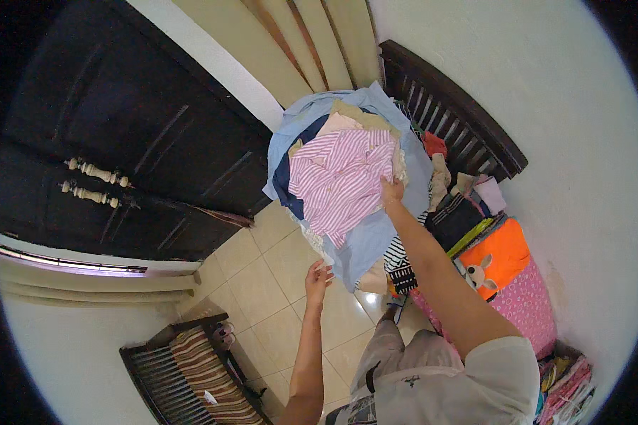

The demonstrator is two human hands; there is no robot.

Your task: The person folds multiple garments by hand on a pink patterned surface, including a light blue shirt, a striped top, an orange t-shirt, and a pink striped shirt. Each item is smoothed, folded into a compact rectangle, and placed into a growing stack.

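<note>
A pink-and-white striped shirt (340,175) with buttons lies spread on top of a heap of clothes in front of me. My right hand (392,192) grips its right edge between thumb and fingers. My left hand (318,281) is lower, off the heap, with its fingers apart beside a hanging white lace edge (313,240); whether the fingertips touch it is hard to tell. Beneath the shirt are light blue cloth (359,255), a navy garment (283,183) and an olive-coloured piece (369,118). What supports the heap is hidden.
On the right, folded clothes (454,223) and an orange cloth (502,249) lie along a bed with a dark wooden headboard (452,106). Dark double doors (154,133) stand at left. A slatted wooden seat (157,380) with striped fabric is lower left, on tiled floor (255,297).
</note>
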